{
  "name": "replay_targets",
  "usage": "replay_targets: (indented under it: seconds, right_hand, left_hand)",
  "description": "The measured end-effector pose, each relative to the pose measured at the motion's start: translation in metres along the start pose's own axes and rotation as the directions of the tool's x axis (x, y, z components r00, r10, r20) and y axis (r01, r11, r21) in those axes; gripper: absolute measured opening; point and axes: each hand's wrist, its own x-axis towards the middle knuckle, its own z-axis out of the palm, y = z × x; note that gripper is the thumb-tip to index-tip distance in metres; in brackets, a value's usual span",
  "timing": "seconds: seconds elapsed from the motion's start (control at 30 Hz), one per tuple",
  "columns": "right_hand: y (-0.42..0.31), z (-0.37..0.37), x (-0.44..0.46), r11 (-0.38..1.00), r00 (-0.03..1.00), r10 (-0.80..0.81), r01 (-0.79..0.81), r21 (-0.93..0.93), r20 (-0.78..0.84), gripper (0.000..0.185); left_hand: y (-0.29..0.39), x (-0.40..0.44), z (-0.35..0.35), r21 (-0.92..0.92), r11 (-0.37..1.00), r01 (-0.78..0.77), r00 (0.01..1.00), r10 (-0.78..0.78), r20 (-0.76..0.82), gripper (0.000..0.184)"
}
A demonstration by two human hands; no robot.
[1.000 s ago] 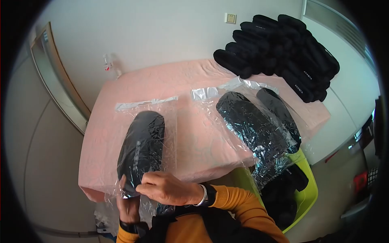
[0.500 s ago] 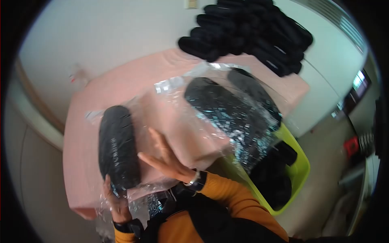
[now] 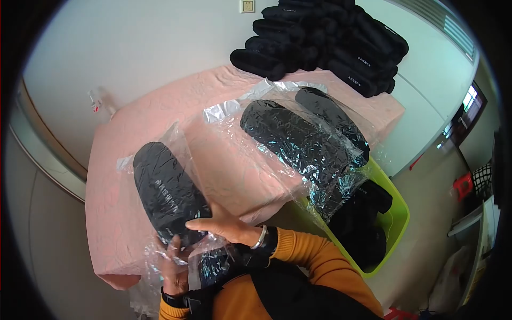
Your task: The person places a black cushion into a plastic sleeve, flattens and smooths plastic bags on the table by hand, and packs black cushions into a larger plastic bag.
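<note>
A black oblong cushion (image 3: 169, 189) with white lettering lies in a clear plastic bag (image 3: 188, 154) on the left part of the pink-covered table. My right hand (image 3: 229, 226) grips its lower right edge, thumb across the top and the other fingers partly hidden at the side. At the near end, my left hand (image 3: 173, 264) has its fingers closed on the crinkled plastic, against the cushion's end. Two more bagged black cushions, a near one (image 3: 290, 136) and a far one (image 3: 336, 120), lie to the right.
Many black cushions (image 3: 320, 37) are heaped at the table's back right. A yellow-green bin (image 3: 397, 234) holding black cushions stands right of the pink-covered table (image 3: 114, 224). Another dark bagged item (image 3: 213, 266) lies near my body. A wall socket (image 3: 247, 6) is behind.
My right hand has come down from above the table onto the cushion's lower right edge. The cushion's near end has swung right, and my left hand has shifted right with it.
</note>
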Motion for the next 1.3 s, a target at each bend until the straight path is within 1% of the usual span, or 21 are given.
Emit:
replay_targets:
  seconds: [0.17, 0.27, 0.3, 0.37, 0.43, 0.47, 0.5, 0.57, 0.63, 0.7, 0.77, 0.8, 0.87, 1.03, 1.1, 1.13, 1.17, 1.2, 1.23, 1.27, 1.3]
  right_hand:
    - [-0.048, -0.028, -0.011, 0.997, 0.994, -0.074, 0.074, -0.005, -0.076, 0.064]
    - [-0.103, -0.042, -0.032, 0.969, 0.970, -0.213, 0.194, -0.155, -0.117, 0.060]
    - [-0.122, -0.050, -0.042, 0.961, 0.966, -0.213, 0.179, -0.212, -0.149, 0.059]
    - [-0.166, -0.055, -0.066, 0.932, 0.926, -0.237, 0.132, -0.338, -0.293, 0.051]
    - [-0.185, -0.083, -0.081, 0.711, 0.835, -0.549, 0.463, -0.529, -0.006, 0.040]
    - [-0.198, -0.100, -0.092, 0.373, 0.771, -0.625, 0.430, -0.822, 0.120, 0.036]
    - [-0.214, -0.119, -0.105, -0.046, 0.719, -0.638, 0.322, -0.946, 0.276, 0.033]
    - [-0.244, -0.170, -0.127, 0.234, 0.820, -0.572, 0.128, -0.964, -0.030, 0.030]
    - [-0.268, -0.246, -0.142, 0.310, 0.815, -0.569, 0.086, -0.947, -0.112, 0.029]
    - [-0.273, -0.266, -0.149, 0.391, 0.808, -0.555, 0.044, -0.919, -0.197, 0.029]
    - [-0.266, -0.266, -0.161, 0.844, 0.609, -0.405, -0.039, -0.535, -0.682, 0.029]
    - [-0.259, -0.270, -0.158, 0.843, 0.612, -0.401, -0.043, -0.535, -0.681, 0.029]
    - [-0.248, -0.276, -0.142, 0.889, 0.475, -0.180, -0.297, -0.350, -0.861, 0.031]
    - [-0.256, -0.285, -0.153, 0.873, 0.436, -0.180, -0.342, -0.347, -0.882, 0.027]
    - [-0.274, -0.304, -0.155, 0.539, 0.602, -0.408, -0.448, -0.713, -0.686, 0.024]
    - [-0.277, -0.303, -0.157, 0.243, 0.587, -0.612, -0.498, -0.832, -0.530, 0.023]
    - [-0.282, -0.282, -0.151, -0.076, 0.594, -0.743, -0.531, -0.844, -0.307, 0.021]
    - [-0.288, -0.256, -0.146, -0.231, 0.619, -0.778, -0.447, -0.864, -0.112, 0.026]
    - [-0.291, -0.224, -0.145, -0.228, 0.659, -0.749, -0.360, -0.905, -0.073, 0.030]
    - [-0.284, -0.187, -0.131, -0.112, 0.686, -0.723, -0.233, -0.966, -0.082, 0.034]
    - [-0.280, -0.163, -0.119, -0.319, 0.759, -0.649, -0.213, -0.924, 0.049, 0.040]
  left_hand:
    - [0.018, -0.020, 0.014, 0.243, 0.965, -0.102, 0.969, 0.041, 0.246, 0.044]
    - [0.028, -0.014, 0.011, 0.309, 0.951, 0.005, 0.718, -0.219, 0.660, 0.048]
    - [0.028, -0.014, 0.007, 0.298, 0.955, 0.000, 0.724, -0.206, 0.659, 0.048]
    - [0.021, -0.010, 0.000, 0.366, 0.929, 0.055, 0.601, -0.323, 0.731, 0.049]
    - [0.015, -0.008, -0.007, 0.390, 0.918, 0.074, 0.532, -0.367, 0.763, 0.049]
    - [0.013, -0.008, -0.011, 0.356, 0.929, 0.098, 0.576, -0.344, 0.741, 0.047]
    - [0.011, -0.006, -0.016, 0.320, 0.940, 0.119, 0.617, -0.323, 0.718, 0.046]
    - [0.007, -0.003, -0.023, 0.275, 0.952, 0.138, 0.654, -0.296, 0.696, 0.044]
    - [0.002, 0.001, -0.034, 0.252, 0.957, 0.143, 0.708, -0.277, 0.650, 0.040]
    - [-0.005, 0.002, -0.038, 0.237, 0.960, 0.148, 0.735, -0.267, 0.623, 0.038]
    - [-0.014, 0.000, -0.040, 0.262, 0.952, 0.159, 0.778, -0.284, 0.561, 0.036]
    - [-0.017, 0.000, -0.043, 0.275, 0.948, 0.163, 0.797, -0.291, 0.530, 0.035]
    - [-0.022, -0.002, -0.052, 0.274, 0.947, 0.169, 0.806, -0.292, 0.515, 0.034]
    - [-0.032, -0.006, -0.073, 0.278, 0.944, 0.176, 0.854, -0.287, 0.433, 0.031]
    - [-0.037, -0.003, -0.076, 0.277, 0.945, 0.173, 0.865, -0.280, 0.416, 0.030]
    - [-0.039, -0.002, -0.074, 0.282, 0.944, 0.173, 0.865, -0.282, 0.415, 0.029]
    - [-0.040, -0.001, -0.073, 0.285, 0.943, 0.169, 0.872, -0.278, 0.403, 0.028]
    - [-0.041, -0.004, -0.076, 0.288, 0.944, 0.164, 0.889, -0.268, 0.372, 0.028]
    - [-0.046, -0.002, -0.076, 0.272, 0.950, 0.152, 0.868, -0.260, 0.423, 0.027]
    - [-0.052, 0.002, -0.075, 0.253, 0.957, 0.143, 0.868, -0.244, 0.433, 0.026]
    - [-0.054, 0.004, -0.073, 0.261, 0.948, 0.180, 0.848, -0.284, 0.447, 0.023]
